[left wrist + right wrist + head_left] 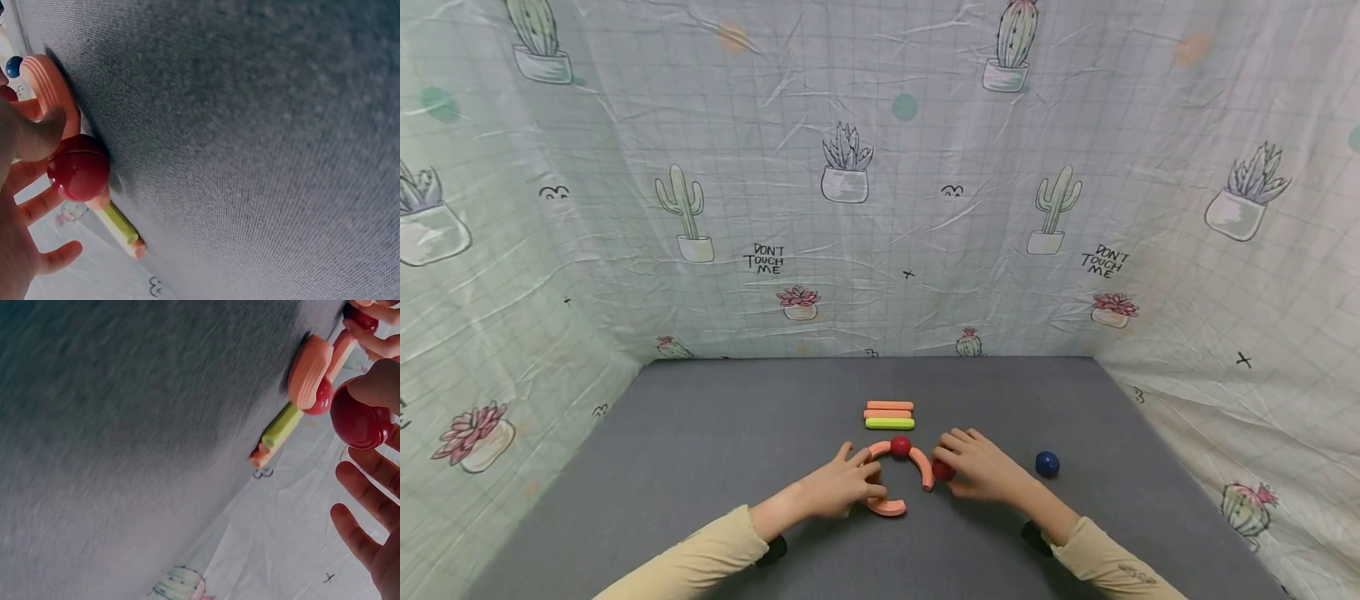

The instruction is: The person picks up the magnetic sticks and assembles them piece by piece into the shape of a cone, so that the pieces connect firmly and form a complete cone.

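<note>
Curved orange pieces form a broken ring on the grey table: a lower arc point(887, 507), an upper right arc point(922, 468) and an upper left arc point(878, 449). One red ball point(901, 447) sits between the two upper arcs. At the ring's left side my left hand point(842, 482) holds another red ball point(79, 167) between thumb and fingers, beside the lower arc; the head view hides this ball. My right hand point(981, 468) grips a third red ball point(359, 419) by thumb and fingers, just right of the upper right arc.
Beyond the ring lie two straight orange sticks point(889, 406) and a yellow-green stick point(890, 423), side by side. A blue ball point(1047, 464) rests right of my right hand. Cloth printed with cacti point(850, 250) hangs around the table's back and sides.
</note>
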{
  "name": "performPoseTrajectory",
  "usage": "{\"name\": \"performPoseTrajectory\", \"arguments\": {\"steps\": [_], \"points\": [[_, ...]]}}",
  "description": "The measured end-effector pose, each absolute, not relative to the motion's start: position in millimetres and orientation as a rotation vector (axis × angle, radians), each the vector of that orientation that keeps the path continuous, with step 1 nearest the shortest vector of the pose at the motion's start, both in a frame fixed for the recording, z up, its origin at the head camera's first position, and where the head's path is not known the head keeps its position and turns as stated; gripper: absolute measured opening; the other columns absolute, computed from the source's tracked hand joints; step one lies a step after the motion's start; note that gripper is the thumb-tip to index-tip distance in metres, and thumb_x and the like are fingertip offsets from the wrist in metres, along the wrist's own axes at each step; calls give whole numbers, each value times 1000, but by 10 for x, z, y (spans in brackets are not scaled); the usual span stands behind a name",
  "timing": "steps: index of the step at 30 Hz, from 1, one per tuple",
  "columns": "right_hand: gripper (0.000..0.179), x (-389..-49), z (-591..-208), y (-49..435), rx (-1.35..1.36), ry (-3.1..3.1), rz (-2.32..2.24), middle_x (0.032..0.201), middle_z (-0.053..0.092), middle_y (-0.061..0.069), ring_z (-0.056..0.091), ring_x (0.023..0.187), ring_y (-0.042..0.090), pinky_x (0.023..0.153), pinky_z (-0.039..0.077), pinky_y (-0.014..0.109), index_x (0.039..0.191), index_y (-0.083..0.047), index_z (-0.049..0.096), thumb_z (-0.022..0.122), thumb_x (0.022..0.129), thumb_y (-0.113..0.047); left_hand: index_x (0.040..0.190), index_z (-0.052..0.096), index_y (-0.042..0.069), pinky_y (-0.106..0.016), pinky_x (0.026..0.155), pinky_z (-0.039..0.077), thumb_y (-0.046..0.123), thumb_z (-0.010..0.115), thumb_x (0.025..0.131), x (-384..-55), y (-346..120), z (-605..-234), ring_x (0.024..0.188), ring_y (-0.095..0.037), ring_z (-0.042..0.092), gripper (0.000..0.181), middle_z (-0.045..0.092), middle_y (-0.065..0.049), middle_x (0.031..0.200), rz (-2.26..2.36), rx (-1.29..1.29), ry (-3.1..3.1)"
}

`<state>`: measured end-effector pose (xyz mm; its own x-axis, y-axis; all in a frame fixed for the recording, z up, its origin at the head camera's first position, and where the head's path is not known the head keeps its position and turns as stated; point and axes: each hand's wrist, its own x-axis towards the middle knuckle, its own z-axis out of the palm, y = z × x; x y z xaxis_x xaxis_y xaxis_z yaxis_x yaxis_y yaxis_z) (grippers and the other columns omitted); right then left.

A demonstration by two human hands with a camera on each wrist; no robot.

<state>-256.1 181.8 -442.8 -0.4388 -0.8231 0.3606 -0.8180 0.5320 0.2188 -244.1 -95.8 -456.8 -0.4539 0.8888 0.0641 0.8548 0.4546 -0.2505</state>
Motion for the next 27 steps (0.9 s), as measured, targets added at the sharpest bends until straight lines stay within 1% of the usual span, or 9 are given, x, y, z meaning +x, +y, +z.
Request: {"name": "performPoseTrajectory", "arguments": {"steps": [3, 5, 6, 9, 14, 20, 24, 27], "points": [[42, -2545, -4437, 1772, 1358, -2364, 22, 93, 51, -5, 44, 84, 10, 72, 39, 29, 103, -18, 57, 74, 66, -29, 100, 59, 31, -57, 86, 36, 18, 62, 79, -2426, -933, -4569, 96, -14, 41, 25, 51, 6, 98, 230, -1538, -2568], [42, -2536, -4442, 1745, 1362, -2367, 30, 93, 51, -5, 45, 84, 10, 72, 39, 29, 103, -19, 56, 74, 66, -29, 97, 59, 30, -57, 86, 36, 27, 58, 84, -2417, -921, -4575, 95, -14, 40, 14, 50, 6, 95, 205, -1545, -2561], [41, -2533, -4446, 1733, 1363, -2372, 35, 93, 51, -6, 44, 84, 9, 72, 39, 29, 103, -20, 56, 74, 67, -29, 96, 59, 29, -56, 86, 36, 32, 56, 85, -2415, -915, -4577, 94, -14, 40, 12, 50, 6, 94, 197, -1546, -2550], [39, -2530, -4463, 1697, 1372, -2377, 35, 93, 50, -7, 44, 83, 8, 71, 39, 27, 103, -21, 57, 73, 68, -30, 94, 61, 30, -52, 83, 37, 40, 53, 87, -2412, -901, -4583, 91, -13, 39, 15, 51, 7, 90, 189, -1550, -2504], [43, -2539, -4483, 1646, 1411, -2351, 31, 92, 50, -6, 43, 82, 9, 71, 39, 28, 106, -18, 57, 73, 68, -30, 89, 62, 31, -41, 75, 36, 41, 50, 88, -2418, -871, -4601, 83, -10, 38, 15, 51, 7, 83, 197, -1544, -2423], [42, -2548, -4506, 1569, 1448, -2317, 18, 93, 49, -7, 44, 84, 8, 73, 38, 27, 104, -19, 55, 72, 68, -32, 89, 62, 31, -43, 77, 39, 40, 52, 87, -2417, -854, -4616, 81, -10, 41, 13, 53, 7, 83, 233, -1513, -2368], [40, -2535, -4525, 1522, 1464, -2325, 8, 96, 50, -6, 44, 85, 8, 73, 38, 26, 103, -20, 54, 71, 69, -33, 88, 61, 30, -39, 74, 35, 40, 51, 87, -2405, -861, -4622, 79, -10, 38, 14, 52, 7, 82, 229, -1506, -2360], [40, -2516, -4529, 1497, 1473, -2352, -7, 99, 51, -5, 45, 87, 8, 74, 38, 25, 104, -20, 54, 71, 70, -35, 88, 60, 29, -39, 73, 35, 40, 52, 87, -2392, -865, -4624, 78, -9, 38, 14, 52, 7, 81, 206, -1509, -2363]]}}
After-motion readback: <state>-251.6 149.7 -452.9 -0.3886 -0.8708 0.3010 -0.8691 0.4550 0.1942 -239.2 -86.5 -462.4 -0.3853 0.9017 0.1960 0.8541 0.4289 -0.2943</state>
